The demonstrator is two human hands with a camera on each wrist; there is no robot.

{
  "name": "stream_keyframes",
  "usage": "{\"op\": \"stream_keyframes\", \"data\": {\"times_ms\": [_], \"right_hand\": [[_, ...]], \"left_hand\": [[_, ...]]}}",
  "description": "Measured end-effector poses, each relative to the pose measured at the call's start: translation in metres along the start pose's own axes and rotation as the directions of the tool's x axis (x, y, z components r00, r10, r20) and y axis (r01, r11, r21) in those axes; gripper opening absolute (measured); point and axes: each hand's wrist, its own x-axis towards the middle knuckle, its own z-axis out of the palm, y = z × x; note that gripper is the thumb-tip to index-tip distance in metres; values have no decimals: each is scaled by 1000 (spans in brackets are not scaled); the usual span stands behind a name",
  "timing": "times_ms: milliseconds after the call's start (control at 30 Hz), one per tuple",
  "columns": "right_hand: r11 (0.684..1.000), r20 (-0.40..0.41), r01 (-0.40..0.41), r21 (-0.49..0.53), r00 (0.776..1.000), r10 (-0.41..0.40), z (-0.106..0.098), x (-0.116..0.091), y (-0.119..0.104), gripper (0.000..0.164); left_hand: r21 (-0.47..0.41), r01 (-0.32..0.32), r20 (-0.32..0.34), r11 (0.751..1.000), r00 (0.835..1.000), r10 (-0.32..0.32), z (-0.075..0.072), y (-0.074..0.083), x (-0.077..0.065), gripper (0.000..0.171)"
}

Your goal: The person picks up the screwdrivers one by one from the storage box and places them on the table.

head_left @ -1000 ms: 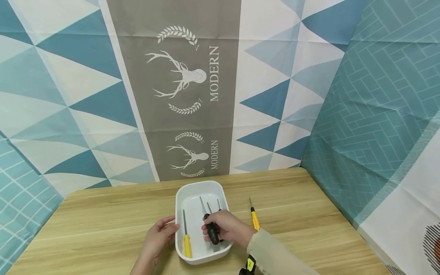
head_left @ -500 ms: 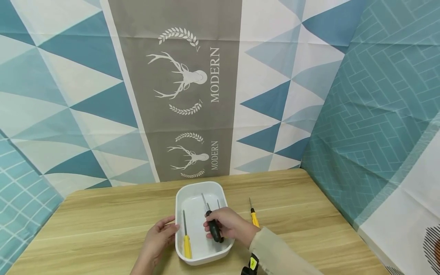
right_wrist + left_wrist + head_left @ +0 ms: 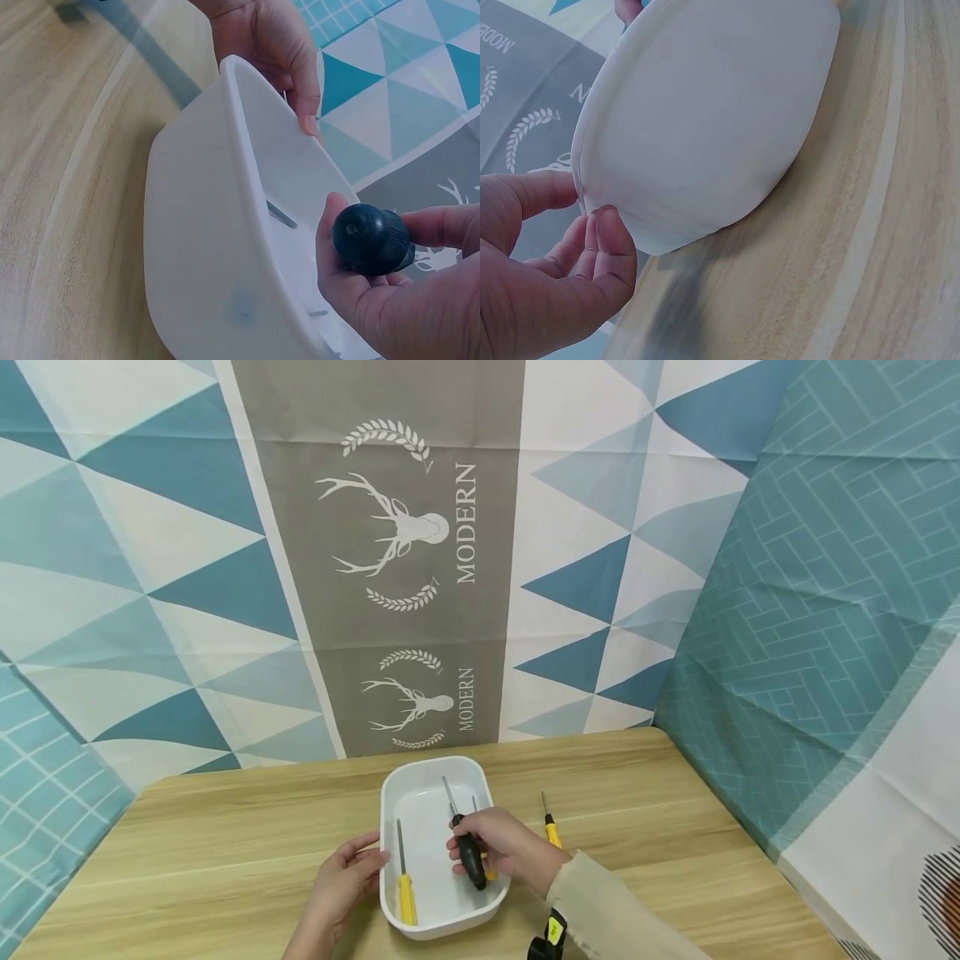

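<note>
In the head view my left hand (image 3: pixel 341 881) pinches the left rim of a white plastic tub (image 3: pixel 438 897), thumb over the edge and fingers outside. The left wrist view shows the same pinch on the tub wall (image 3: pixel 705 112). My right hand (image 3: pixel 498 843) holds a black-handled screwdriver (image 3: pixel 470 860) over the tub's right side, its shaft pointing away. Seen end-on in the right wrist view is its round dark handle (image 3: pixel 367 236), between thumb and fingers. A yellow-handled screwdriver (image 3: pixel 406 893) lies at the tub's left. Another thin shaft (image 3: pixel 474 803) shows beyond my right hand, mostly hidden.
A yellow and black screwdriver (image 3: pixel 552 828) lies on the wooden table (image 3: pixel 247 852) right of the tub, partly behind the right forearm. A black device (image 3: pixel 550 935) is strapped at the right wrist. Patterned cloth (image 3: pixel 420 552) hangs behind the table.
My right hand has shifted slightly right with the black-handled screwdriver. A bit of yellow now shows beside that handle. The left hand has kept its place on the rim.
</note>
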Motion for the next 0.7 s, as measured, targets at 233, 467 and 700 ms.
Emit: {"op": "stream_keyframes", "data": {"times_ms": [233, 467, 700], "right_hand": [[1000, 0, 21, -2, 1000, -21, -4, -1, -3, 38], [1000, -7, 24, 15, 1000, -24, -11, -2, -7, 43], [999, -20, 43, 2, 999, -43, -17, -3, -8, 42]], "left_hand": [[-5, -4, -2, 1000, 1000, 4, 0, 0, -1, 54], [-2, -6, -1, 1000, 1000, 6, 0, 0, -1, 54], [6, -12, 5, 1000, 1000, 12, 0, 1, -1, 53]]}}
